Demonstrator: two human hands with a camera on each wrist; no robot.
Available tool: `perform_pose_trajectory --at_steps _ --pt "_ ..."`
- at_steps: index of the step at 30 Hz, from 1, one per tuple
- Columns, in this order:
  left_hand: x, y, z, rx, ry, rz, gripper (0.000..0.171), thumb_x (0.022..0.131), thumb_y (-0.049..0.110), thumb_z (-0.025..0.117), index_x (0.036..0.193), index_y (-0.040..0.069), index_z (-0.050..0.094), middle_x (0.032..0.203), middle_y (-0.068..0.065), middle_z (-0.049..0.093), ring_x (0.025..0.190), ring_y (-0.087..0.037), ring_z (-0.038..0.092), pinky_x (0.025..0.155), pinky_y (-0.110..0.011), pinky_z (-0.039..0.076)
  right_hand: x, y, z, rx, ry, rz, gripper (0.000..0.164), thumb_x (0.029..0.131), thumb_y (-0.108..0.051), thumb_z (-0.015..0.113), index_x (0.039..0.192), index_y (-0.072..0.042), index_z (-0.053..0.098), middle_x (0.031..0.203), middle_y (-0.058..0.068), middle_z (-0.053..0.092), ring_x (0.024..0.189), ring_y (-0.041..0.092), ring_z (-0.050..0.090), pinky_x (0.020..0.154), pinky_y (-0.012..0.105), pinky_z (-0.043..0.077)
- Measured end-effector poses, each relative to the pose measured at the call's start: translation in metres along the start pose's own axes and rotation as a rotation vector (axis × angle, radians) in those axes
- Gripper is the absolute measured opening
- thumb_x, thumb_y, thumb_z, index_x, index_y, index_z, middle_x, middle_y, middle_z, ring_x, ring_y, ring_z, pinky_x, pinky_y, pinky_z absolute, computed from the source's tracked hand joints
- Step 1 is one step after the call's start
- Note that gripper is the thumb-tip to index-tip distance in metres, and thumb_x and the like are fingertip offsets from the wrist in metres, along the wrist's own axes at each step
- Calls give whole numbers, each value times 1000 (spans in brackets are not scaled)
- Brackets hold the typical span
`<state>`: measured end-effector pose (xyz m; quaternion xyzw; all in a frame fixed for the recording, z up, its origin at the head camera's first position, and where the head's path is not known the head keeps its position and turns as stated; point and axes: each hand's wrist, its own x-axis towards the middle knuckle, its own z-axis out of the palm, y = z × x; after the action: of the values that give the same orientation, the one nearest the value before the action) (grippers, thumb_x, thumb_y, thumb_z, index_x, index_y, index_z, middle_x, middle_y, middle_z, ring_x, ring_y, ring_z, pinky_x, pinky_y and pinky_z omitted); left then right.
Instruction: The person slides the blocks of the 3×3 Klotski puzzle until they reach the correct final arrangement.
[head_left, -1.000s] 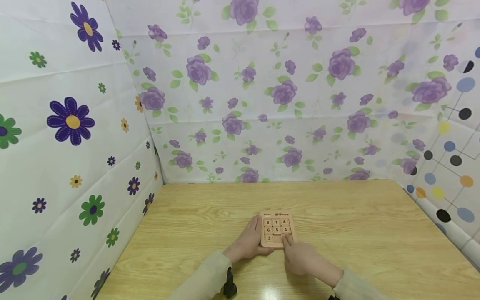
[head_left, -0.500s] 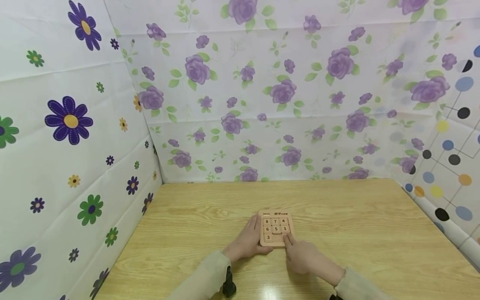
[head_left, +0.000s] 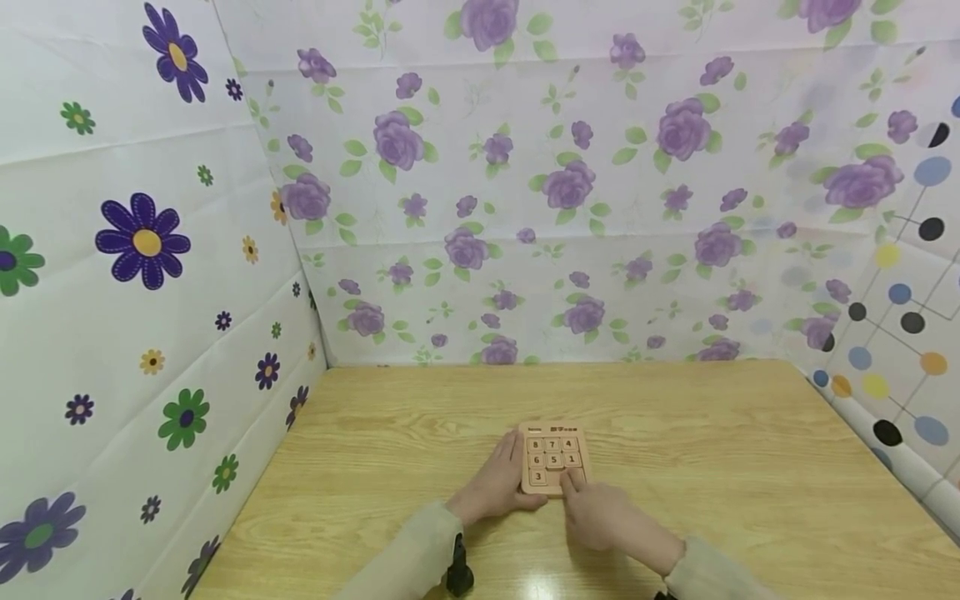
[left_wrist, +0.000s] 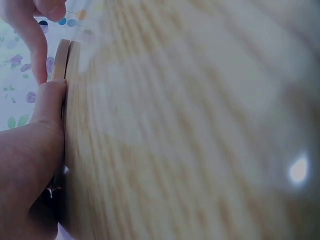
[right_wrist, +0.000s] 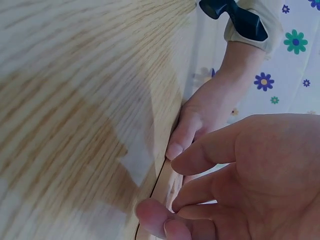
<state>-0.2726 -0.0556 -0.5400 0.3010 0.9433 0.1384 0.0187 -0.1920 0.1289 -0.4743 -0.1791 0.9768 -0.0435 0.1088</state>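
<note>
A pale wooden number slide puzzle (head_left: 542, 431) lies flat on the table in the head view. Its tiles read 8 7 4 on top, 6 5 1 in the middle and 3 at lower left. My left hand (head_left: 495, 483) holds the puzzle's lower left corner, fingers along the left side and thumb against the near edge. Fingertips of my right hand (head_left: 600, 514) touch the bottom row toward the right, partly covering what lies there. The right wrist view shows its fingers (right_wrist: 210, 190) loosely bent. In the left wrist view, the thumb (left_wrist: 50, 102) rests against the puzzle's edge (left_wrist: 60, 60).
The wood-grain table (head_left: 405, 417) extends around the puzzle on all sides. Flower-printed cloth (head_left: 465, 167) hangs behind, with more printed cloth (head_left: 112, 333) at left and a dotted one (head_left: 900, 333) at right. A black wrist device (head_left: 459, 571) sits by the left cuff.
Right fingertips shifted slightly right over the bottom row, then back left. The left hand and the puzzle stay in place, and the visible numbers keep their order.
</note>
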Motion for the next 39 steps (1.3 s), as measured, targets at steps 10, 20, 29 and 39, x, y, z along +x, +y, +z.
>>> perform_pose_trajectory --at_steps 10,20,29,39 --pt "0 1 -2 30 7 0 114 82 63 64 149 -13 13 156 -30 18 147 -37 20 123 -42 21 8 -12 5 27 43 -72 52 97 -23 50 142 4 44 149 22 42 127 36 53 96 46 54" --pt "0 1 -1 70 -20 -11 113 82 62 64 150 -12 12 157 -29 15 148 -36 18 123 -40 20 13 -21 7 58 29 -78 53 97 -22 49 142 4 44 149 22 42 104 31 64 78 39 59" --pt "1 2 0 101 -31 -24 115 78 60 69 150 -11 13 157 -30 16 148 -36 19 123 -40 21 15 -27 6 31 45 -119 52 97 -22 49 141 5 45 147 21 44 76 25 64 66 34 58" --pt "1 1 -1 102 -24 -6 112 81 57 68 149 -13 14 157 -31 16 148 -37 19 123 -41 22 17 -25 8 40 23 -115 51 97 -22 49 142 3 44 148 20 44 71 21 59 60 31 55"
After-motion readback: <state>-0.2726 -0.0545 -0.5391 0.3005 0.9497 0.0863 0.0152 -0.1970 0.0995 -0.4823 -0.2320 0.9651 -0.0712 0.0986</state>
